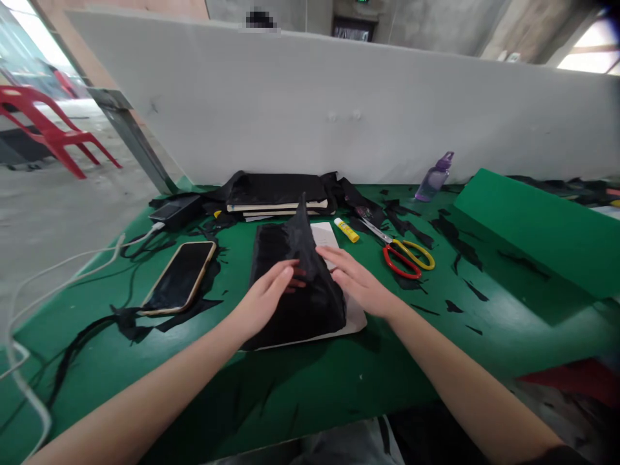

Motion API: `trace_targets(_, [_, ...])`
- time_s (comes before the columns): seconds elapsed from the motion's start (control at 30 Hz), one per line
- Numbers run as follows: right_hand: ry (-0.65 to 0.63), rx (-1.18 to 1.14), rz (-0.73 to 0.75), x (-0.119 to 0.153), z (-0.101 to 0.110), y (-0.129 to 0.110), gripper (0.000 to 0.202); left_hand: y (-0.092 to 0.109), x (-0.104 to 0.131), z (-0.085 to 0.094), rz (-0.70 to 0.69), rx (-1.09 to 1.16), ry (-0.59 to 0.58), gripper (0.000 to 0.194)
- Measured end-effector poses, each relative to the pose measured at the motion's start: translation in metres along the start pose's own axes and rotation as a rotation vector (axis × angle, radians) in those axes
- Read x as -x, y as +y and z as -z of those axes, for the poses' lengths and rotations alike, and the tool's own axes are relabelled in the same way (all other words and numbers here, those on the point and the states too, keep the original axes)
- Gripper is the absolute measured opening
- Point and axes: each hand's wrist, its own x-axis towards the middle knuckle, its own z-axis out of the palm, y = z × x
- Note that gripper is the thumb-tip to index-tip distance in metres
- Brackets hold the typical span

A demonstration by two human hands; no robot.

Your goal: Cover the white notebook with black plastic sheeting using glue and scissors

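Note:
A black-covered book or booklet (271,316) with white pages lies on the green table. A thin black sheet (306,239), wrinkled and partly see-through, stands up in a fold over its middle. My left hand (268,294) is at the fold's left side, fingers stretched out, with some fingertips partly hidden by the dark material. On the right, my right hand (358,281) has its fingers extended against the sheet's edge, above a white page (325,236). Whether either hand pinches the sheet does not show clearly. A yellow glue stick (347,230) lies just beyond my right hand.
Scissors (402,255) with red and yellow handles lie to the right, among black scraps (455,239). A phone (180,278) and a cabled black box (175,210) are left. Black-covered books (278,190) are stacked behind. Farther right are a purple bottle (434,177) and a green panel (533,226).

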Motion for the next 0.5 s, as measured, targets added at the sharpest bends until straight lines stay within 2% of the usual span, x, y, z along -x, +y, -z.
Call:
trace_targets(0.1, [-0.111,0.184,0.100,-0.003,-0.013,-0.011,0.050,0.001,-0.032,0.006,0.112,0.243,0.125,0.039])
trace_targets(0.2, [-0.197,0.337,0.173,-0.009,-0.023,-0.021,0.051,-0.005,-0.059,0.013,0.132,0.320,0.237,0.031])
trace_targets(0.27, [-0.199,0.387,0.194,-0.018,-0.027,-0.024,0.046,-0.012,-0.070,0.016,0.140,0.338,0.272,0.028])
trace_targets(0.37, [-0.088,0.289,0.119,-0.043,-0.027,-0.019,0.036,-0.023,-0.077,0.017,0.129,0.353,0.259,0.026])
trace_targets(0.43, [0.061,0.128,-0.026,-0.068,-0.024,-0.012,0.027,-0.029,-0.079,0.016,0.112,0.353,0.242,0.027])
trace_targets(0.5, [0.152,-0.044,-0.189,-0.097,-0.020,-0.004,0.021,-0.033,-0.080,0.015,0.089,0.346,0.236,0.028])
